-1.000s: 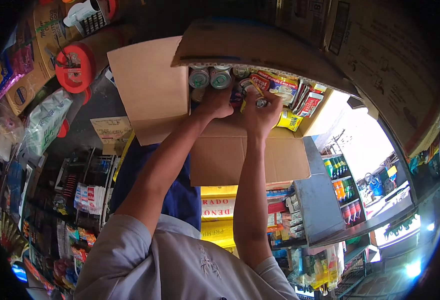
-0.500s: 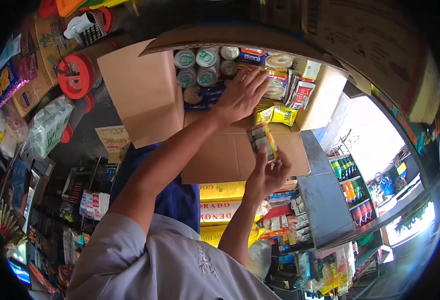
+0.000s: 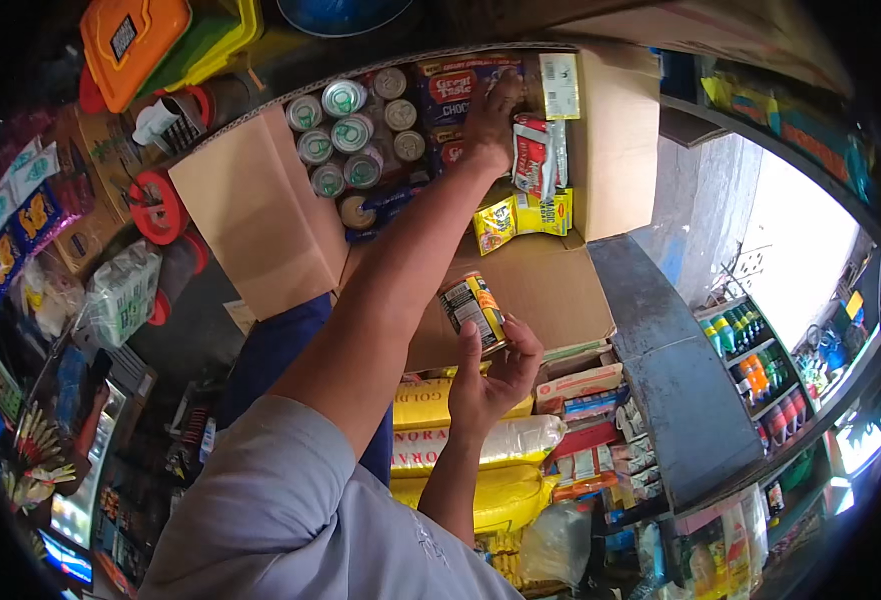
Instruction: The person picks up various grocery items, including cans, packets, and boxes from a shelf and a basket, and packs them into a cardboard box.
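Grips one can (image 3: pixel 474 313) in the right hand (image 3: pixel 491 375), over the near flap (image 3: pixel 551 285) of the cardboard box (image 3: pixel 616 150), outside it. Reaches with the left hand (image 3: pixel 493 115) among blue pouches (image 3: pixel 449 88); cannot tell whether gripping any. Already inside: ten upright cans (image 3: pixel 352 132), counted by visible tops; at least two pouches, two yellow packets (image 3: pixel 496 225); red sachets (image 3: pixel 533 158) too overlapped to count. Left outside: the held one.

Top edge cuts blue basin (image 3: pixel 346 14); left hand (image 3: pixel 494 120) hides part of purple pack (image 3: pixel 447 92).
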Demonstrator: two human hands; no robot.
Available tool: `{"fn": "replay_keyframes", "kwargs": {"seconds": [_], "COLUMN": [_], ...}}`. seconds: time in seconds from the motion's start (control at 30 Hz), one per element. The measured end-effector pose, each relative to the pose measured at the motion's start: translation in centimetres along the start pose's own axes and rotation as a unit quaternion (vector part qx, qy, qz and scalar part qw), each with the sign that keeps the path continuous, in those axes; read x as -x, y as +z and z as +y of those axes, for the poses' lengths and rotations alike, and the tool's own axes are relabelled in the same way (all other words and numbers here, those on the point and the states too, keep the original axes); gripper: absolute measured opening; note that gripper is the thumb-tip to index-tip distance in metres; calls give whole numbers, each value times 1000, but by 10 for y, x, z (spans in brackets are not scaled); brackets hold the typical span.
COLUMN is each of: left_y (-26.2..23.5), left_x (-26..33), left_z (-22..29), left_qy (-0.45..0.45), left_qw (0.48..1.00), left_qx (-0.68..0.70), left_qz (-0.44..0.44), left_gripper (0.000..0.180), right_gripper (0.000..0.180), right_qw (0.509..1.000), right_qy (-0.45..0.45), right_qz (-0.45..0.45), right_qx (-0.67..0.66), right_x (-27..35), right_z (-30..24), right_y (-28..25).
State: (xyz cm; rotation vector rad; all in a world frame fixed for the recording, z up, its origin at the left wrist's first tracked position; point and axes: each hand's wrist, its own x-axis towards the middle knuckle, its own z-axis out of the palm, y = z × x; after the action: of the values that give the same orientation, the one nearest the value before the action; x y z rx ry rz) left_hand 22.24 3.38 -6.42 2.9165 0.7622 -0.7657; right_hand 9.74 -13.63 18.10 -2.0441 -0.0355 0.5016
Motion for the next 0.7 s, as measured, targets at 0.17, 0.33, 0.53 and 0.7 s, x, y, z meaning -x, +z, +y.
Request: {"fn": "replay_keyframes", "kwargs": {"seconds": [0.17, 0.33, 0.53, 0.7], "left_y": [-8, -36, -42, -15], "left_x": [13, 21, 60, 66], "left_z": [-26, -47, -17, 37], "left_qy": [61, 76, -18, -189], "left_qw": [995, 987, 919, 678], "left_qx": [76, 133, 394, 709], "left_qz": [3, -46, -19, 34], "left_gripper": [77, 89, 68, 72], "right_gripper": [41, 40, 40, 39], "right_qw": [1000, 999, 1000, 1000], "right_qy": [-5, -28, -23, -9], "right_qz": [-5, 1, 5, -16], "right_qx": [-19, -22, -13, -25], "right_x": [2, 8, 14, 20], "right_z": [2, 10, 20, 17], "right_y": [-9, -21, -29, -31]}}
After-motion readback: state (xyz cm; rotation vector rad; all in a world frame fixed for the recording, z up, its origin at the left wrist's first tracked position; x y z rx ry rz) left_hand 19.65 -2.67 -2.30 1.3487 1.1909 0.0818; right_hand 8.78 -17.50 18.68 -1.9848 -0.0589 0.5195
